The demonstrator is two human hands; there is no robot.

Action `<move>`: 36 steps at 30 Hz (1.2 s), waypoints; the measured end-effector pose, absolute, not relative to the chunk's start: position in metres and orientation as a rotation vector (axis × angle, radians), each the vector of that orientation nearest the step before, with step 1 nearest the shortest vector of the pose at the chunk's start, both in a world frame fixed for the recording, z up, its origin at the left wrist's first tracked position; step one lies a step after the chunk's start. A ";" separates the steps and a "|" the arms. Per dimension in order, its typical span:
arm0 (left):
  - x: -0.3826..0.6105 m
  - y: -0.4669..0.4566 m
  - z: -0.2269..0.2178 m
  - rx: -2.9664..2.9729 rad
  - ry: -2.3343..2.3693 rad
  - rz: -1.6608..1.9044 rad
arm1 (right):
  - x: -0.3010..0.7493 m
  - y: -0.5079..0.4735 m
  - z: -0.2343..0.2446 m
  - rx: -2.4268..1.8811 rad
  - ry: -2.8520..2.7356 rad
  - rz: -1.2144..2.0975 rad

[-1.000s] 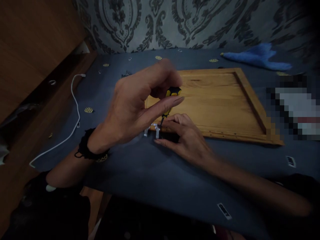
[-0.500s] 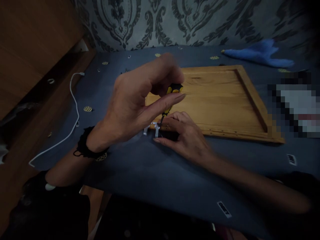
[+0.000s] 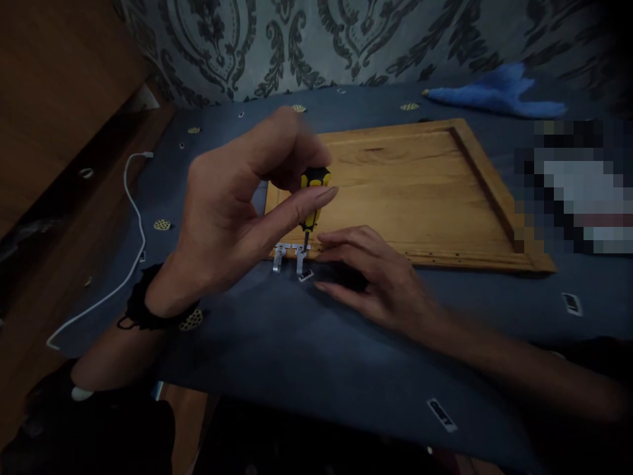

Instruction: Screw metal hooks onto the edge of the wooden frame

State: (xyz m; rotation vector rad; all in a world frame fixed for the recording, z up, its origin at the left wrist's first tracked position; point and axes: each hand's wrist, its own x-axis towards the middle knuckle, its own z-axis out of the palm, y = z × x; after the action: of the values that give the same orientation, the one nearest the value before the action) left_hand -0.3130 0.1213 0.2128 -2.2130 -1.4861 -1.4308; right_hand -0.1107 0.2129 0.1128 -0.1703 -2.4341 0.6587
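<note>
My left hand pinches the black and yellow handle of a small screwdriver, held nearly upright. Its tip rests on a silver metal bracket at the near left corner of a wooden framed panel. My right hand lies beside the bracket on the blue cloth, fingers stretched toward the panel's edge, holding nothing that I can see.
The panel lies on a blue-grey patterned cloth covering a table. A white cable runs along the left side. A blue fluffy object lies at the back right. A patterned wall stands behind; wooden furniture is on the left.
The screwdriver has tilted from slanted to nearly upright in my left hand. My right hand has drawn back from the bracket, uncovering it. The view has shifted slightly.
</note>
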 end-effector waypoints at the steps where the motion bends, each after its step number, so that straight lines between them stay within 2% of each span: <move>1: -0.313 0.122 0.213 -2.225 -1.474 -1.414 | -0.110 0.213 0.112 -0.141 -2.449 0.645; 12: -0.310 0.116 0.214 -2.199 -1.546 -1.409 | -0.114 0.212 0.106 -0.004 -2.504 0.483; 23: -0.304 0.118 0.206 -2.159 -1.599 -1.425 | -0.117 0.209 0.107 -0.055 -2.534 0.419; 31: -0.311 0.118 0.204 -2.034 -1.472 -1.608 | -0.117 0.213 0.102 -0.002 -2.542 0.381; 36: -0.324 0.117 0.209 -1.988 -1.550 -1.421 | -0.116 0.214 0.105 0.022 -2.527 0.331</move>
State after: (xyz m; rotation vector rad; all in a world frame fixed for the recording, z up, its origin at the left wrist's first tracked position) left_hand -0.3245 0.1171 0.2091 -1.9883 -1.5499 -1.4215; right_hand -0.1162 0.2141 0.1045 0.0222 -2.5270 0.3309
